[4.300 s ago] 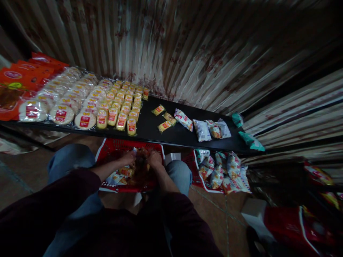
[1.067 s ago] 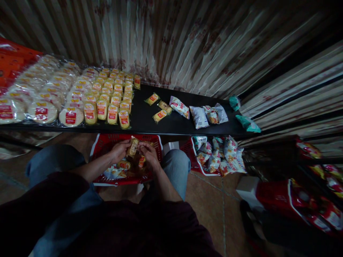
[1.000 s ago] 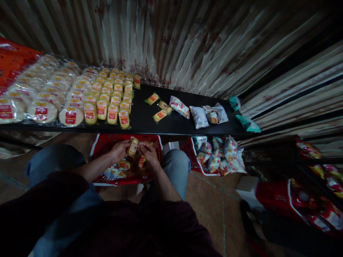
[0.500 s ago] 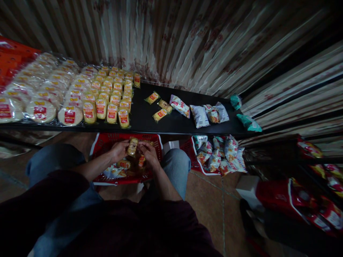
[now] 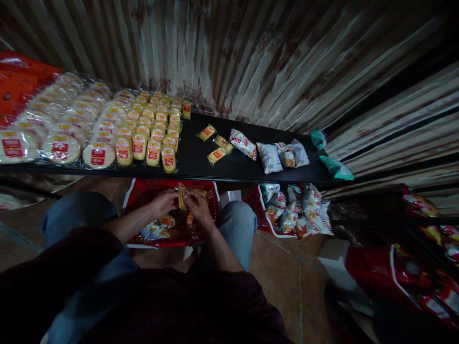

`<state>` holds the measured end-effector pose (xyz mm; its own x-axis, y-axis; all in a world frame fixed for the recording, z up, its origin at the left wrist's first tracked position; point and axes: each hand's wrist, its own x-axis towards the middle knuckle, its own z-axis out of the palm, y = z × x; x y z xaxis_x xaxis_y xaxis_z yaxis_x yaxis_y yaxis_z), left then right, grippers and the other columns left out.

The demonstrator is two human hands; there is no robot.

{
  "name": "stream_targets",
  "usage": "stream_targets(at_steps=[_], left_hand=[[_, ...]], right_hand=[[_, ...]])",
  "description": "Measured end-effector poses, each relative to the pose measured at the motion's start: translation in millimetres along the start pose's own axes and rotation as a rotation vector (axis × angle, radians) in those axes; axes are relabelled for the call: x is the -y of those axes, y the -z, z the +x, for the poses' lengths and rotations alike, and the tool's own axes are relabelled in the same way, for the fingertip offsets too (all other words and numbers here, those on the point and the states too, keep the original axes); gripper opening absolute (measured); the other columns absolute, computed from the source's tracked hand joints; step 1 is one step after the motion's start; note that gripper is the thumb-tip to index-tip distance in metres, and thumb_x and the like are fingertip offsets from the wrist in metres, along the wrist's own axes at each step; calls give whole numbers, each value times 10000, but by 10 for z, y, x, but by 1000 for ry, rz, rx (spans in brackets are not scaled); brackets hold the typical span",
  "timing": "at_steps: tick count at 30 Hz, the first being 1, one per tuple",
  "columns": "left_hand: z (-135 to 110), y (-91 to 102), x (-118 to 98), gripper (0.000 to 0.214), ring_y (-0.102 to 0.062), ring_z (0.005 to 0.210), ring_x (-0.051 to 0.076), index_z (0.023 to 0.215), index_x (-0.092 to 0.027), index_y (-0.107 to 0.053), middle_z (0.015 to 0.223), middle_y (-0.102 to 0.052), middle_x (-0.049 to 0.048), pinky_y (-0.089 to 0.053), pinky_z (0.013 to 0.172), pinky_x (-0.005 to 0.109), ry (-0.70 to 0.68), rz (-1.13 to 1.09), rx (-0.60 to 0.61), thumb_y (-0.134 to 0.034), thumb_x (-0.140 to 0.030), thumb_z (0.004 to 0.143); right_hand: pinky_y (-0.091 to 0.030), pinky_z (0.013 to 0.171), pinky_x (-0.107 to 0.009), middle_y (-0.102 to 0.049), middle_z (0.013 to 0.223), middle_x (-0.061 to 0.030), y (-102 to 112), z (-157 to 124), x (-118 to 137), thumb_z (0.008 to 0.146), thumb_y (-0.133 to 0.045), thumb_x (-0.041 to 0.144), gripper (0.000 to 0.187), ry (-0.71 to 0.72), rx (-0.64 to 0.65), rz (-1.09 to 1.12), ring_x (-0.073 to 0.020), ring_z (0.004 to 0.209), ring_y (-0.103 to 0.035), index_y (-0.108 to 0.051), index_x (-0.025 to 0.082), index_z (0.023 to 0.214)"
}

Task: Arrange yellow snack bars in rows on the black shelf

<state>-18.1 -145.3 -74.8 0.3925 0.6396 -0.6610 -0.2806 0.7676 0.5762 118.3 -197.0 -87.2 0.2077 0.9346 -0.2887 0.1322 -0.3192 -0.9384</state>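
Observation:
Over a red basket [image 5: 141, 197] on the floor, between my knees, my left hand [image 5: 163, 202] and my right hand [image 5: 196, 206] meet. Both are closed on a small yellow wrapped cake packet [image 5: 181, 195], held on edge between them. More yellow packets [image 5: 167, 221] lie in the basket under my hands. Just above runs a black shelf [image 5: 195, 165] with rows of the same yellow packets [image 5: 154, 136] at its left and three loose ones [image 5: 216, 143] in the middle.
Round flat cakes in clear wrap [image 5: 59, 131] and orange packs [image 5: 16, 83] fill the shelf's far left. White snack bags [image 5: 270, 155] and green packets [image 5: 335, 167] lie at the right. A second red basket of snack bags [image 5: 294, 210] stands on the floor. Corrugated metal wall behind.
Since 4.3 s ago my hands have risen from the basket with one yellow packet. In the last half second the packet turned from face-on to edge-on between my hands.

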Motion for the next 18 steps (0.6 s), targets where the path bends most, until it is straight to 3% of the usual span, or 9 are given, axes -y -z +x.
stream_targets(at_steps=[8,13,18], left_hand=[[-70,-57,29,255,-595,694,123,752,-162,-599,732,-638,2,-464,641,248,-109,101,-42,-773,-202,570],[-129,-81,3,193,-588,782,141,781,-166,-623,831,-631,20,-452,699,270,-179,208,-5,-721,-204,620],[-127,-82,1,177,-596,806,164,791,-150,-640,834,-642,42,-468,784,321,-194,227,56,-688,-150,621]], right_hand=[[-476,833,-341,-676,949,-40,28,-62,77,715,-627,420,364,3,-18,-309,-189,859,-623,-618,198,1003],[-475,825,-317,-686,901,-13,61,-44,43,710,-634,279,224,30,-94,-282,-182,852,-620,-661,234,928],[-478,794,-319,-693,859,-7,111,-51,32,715,-601,216,257,-5,-107,-239,-189,817,-631,-649,246,966]])
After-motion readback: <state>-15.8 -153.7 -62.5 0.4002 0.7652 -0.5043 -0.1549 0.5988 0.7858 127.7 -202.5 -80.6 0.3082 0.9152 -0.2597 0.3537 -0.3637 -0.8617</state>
